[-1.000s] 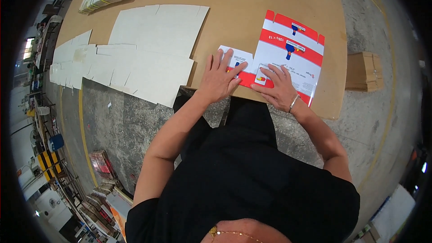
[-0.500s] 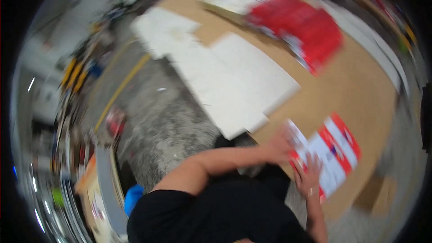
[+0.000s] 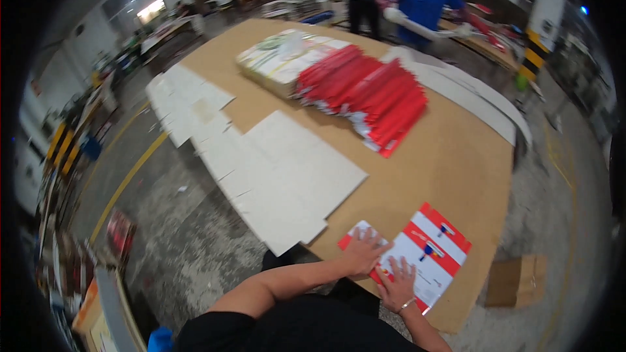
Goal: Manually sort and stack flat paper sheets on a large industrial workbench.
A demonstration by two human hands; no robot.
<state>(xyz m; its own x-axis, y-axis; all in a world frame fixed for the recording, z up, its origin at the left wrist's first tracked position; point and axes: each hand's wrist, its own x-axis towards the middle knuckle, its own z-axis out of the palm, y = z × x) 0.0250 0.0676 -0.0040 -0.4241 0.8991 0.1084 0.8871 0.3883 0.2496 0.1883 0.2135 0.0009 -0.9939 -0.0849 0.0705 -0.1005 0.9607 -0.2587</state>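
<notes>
A flat red-and-white printed cardboard sheet (image 3: 447,248) with small blue printed pictures lies at the near end of the brown table. On its left end my left hand (image 3: 360,253) rests palm down, fingers spread. Just beside it, my right hand (image 3: 397,284), with a bracelet at the wrist, lies on the sheet's lower left part, its fingers also apart. The hands are close together and cover part of the card, so a fold beneath them cannot be made out.
The brown tabletop (image 3: 424,176) carries a fanned row of red cards (image 3: 365,91), a white-topped stack (image 3: 274,68) and large white cardboard sheets (image 3: 293,163). A cardboard box (image 3: 516,281) stands on the floor at right. Beyond the table, a person in blue (image 3: 420,3) holds a long white piece.
The view has tilted up and shifted, bringing people and the room beyond into sight and sharpening the picture. Both hands stay on the printed sheet.
</notes>
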